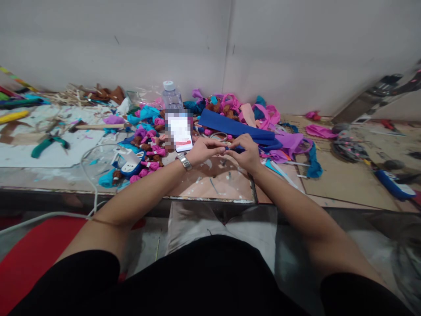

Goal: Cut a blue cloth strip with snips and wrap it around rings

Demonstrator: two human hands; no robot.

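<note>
Both my hands meet over the worktable. My left hand [204, 150], with a metal watch on the wrist, has its fingers pinched onto a small dark blue piece [231, 149]. My right hand [246, 152] is curled and pinches the same piece from the other side. What the blue piece is I cannot make out. Just beyond the hands lies a long dark blue fabric strip [235, 127]. A phone [180, 132] stands propped up to the left of it.
Small pink and teal fabric bundles [149, 147] are heaped left of my hands, with a white power strip [129, 164] and cable. Green-handled pliers [49, 144] lie far left. A clear bottle [171, 96] stands by the wall. Purple and pink scraps [289, 142] lie right. The table edge [210, 199] runs near my lap.
</note>
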